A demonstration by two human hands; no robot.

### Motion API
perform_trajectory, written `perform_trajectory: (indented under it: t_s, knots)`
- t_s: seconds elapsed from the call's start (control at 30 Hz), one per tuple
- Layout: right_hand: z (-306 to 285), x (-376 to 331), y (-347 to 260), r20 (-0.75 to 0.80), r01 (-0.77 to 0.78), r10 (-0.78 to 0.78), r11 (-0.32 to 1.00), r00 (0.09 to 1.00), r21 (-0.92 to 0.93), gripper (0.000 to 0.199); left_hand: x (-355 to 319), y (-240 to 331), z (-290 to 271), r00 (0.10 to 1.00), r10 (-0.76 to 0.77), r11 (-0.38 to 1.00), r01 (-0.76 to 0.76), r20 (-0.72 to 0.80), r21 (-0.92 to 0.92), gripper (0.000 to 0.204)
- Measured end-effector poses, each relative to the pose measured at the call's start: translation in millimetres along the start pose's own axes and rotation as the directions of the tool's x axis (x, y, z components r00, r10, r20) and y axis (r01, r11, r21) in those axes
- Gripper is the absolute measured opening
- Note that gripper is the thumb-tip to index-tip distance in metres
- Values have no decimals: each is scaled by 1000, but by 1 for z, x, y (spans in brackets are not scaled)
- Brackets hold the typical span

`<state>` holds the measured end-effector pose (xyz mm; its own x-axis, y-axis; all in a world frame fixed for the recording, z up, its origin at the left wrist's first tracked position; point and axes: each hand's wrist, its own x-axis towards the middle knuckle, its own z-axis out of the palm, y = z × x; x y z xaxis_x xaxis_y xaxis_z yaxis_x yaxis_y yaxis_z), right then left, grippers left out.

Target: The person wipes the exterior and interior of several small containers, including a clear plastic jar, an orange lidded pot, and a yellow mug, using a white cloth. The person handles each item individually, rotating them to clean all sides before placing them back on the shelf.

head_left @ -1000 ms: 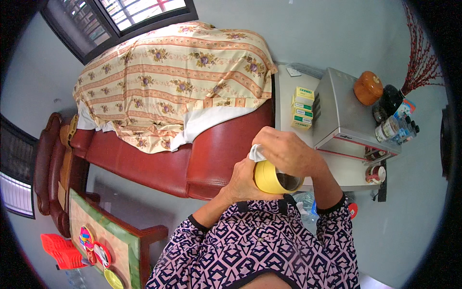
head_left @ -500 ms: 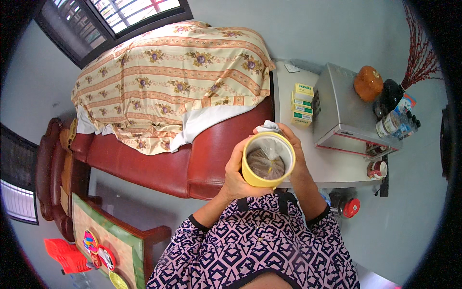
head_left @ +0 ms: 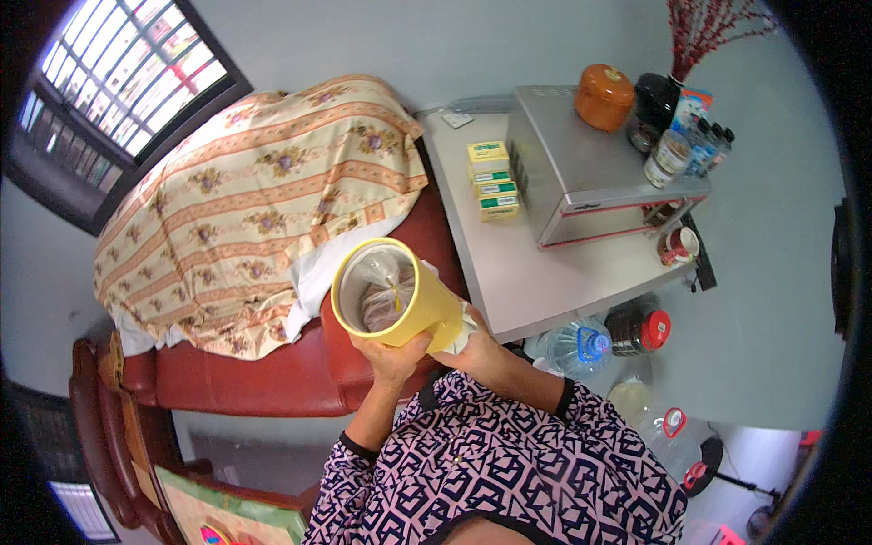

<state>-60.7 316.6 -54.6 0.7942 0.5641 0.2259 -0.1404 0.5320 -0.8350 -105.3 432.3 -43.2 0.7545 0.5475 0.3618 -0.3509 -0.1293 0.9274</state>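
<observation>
A yellow canister (head_left: 432, 313) is in my hands in front of my body, tilted with its uncovered mouth up and to the left. Inside it lies a clear plastic bag (head_left: 385, 304) of brown contents, gathered with a yellow tie. My left hand (head_left: 392, 356) grips the canister from below, thumb along its yellow side. My right hand (head_left: 477, 350) is closed on a crumpled white cloth (head_left: 463, 332), pressed against the canister's side near its base. Some of the right fingers are hidden behind the canister.
A white table (head_left: 509, 295) at the right bears yellow-and-green boxes (head_left: 495, 182), a silver oven-like cabinet (head_left: 581, 154) and a red cup (head_left: 678, 246). Below its edge stand a large water bottle (head_left: 577, 350) and a red-lidded jar (head_left: 640, 329). A red sofa (head_left: 245, 386) with a floral cover is at the left.
The canister has moved left in view and tipped, showing more of its yellow side. My right hand has shifted toward the canister's base with the cloth. The view has turned toward the right.
</observation>
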Motion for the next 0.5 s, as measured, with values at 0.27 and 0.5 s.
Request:
perform_trajectory:
  t_s: [0.27,0.5]
  knots:
    - [-37,-3,-23,85,153,-127,812,988,-564,52,1,6,33,978,-22,999,29,208,-28,74]
    - [-55,-10,-10,2,-496,651,575,759,651,27,16,-18,69,999,2,995,-7,48,95,76]
